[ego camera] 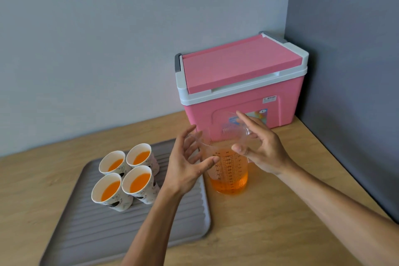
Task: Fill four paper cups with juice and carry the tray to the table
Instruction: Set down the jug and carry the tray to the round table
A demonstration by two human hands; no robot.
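Several paper cups [139,182] holding orange juice stand close together on the far left part of a grey ribbed tray [108,233]. Just right of the tray, a clear measuring jug [228,179] stands upright on the wooden counter, about a third full of orange juice. My left hand [185,170] hovers at the jug's left rim with fingers spread, and its thumb is in front of the jug wall. My right hand [263,151] is at the jug's right rim, also with fingers apart. Neither hand grips the jug.
A pink cooler box [241,84] with a white rim and shut lid stands behind the jug in the corner. Grey walls close off the back and the right. The wooden counter [269,222] extends toward me on the right of the tray.
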